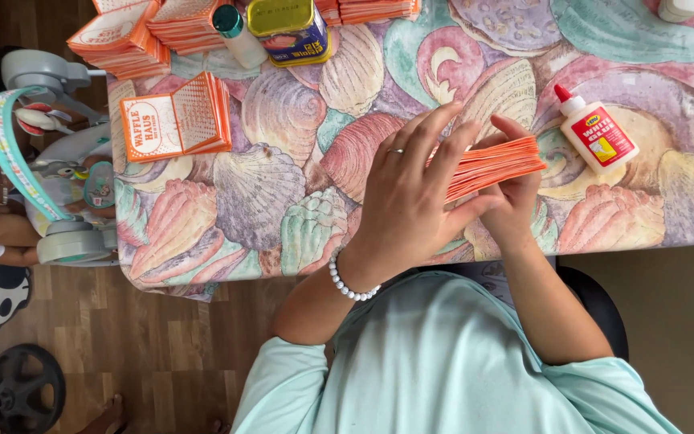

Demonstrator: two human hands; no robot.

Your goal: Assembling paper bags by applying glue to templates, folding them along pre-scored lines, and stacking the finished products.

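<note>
A pale mint-green short-sleeved top is worn, its sleeves ending above the elbows and its soft fabric lightly creased across the shoulders. A bracelet of round white beads is worn on the wrist of the left hand. A thin silver ring is seen on one finger of that hand.

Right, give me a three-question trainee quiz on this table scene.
1. True or false: both hands hold the stack of orange paper sleeves.
2. What stands right of that stack? A) a white glue bottle B) scissors C) a stapler
3. Fill in: the left hand wears a ring and a white beaded ____.

Key: 1 true, with the right hand beneath; 2 A, the glue bottle; 3 bracelet.
</note>
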